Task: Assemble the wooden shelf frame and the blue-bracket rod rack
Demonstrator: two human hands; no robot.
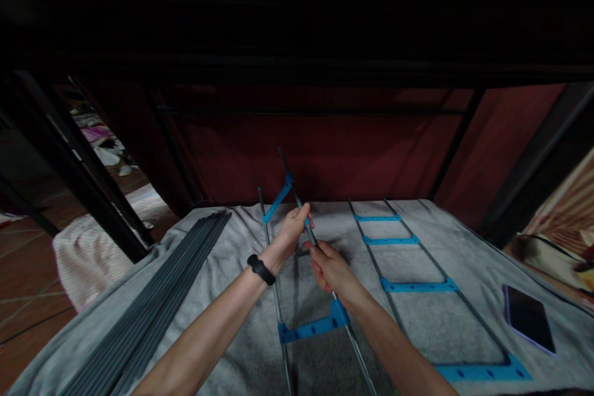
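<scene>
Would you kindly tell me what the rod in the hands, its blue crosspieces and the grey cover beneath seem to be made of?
The rod, gripped by the left hand and right hand, looks like metal tube: thin, straight, grey, faintly shiny lower down. The blue crosspieces look like moulded plastic: flat, evenly coloured, matte, apparently with small holes. The grey cover seems a soft towel-like fabric: fuzzy, wrinkled at its edges.

the top of the view is too dark to read, the bundle of grey rods [153, 297] and the 2 rails of the held frame [283, 346] run off the bottom edge, and both forearms are cut off there.
</scene>
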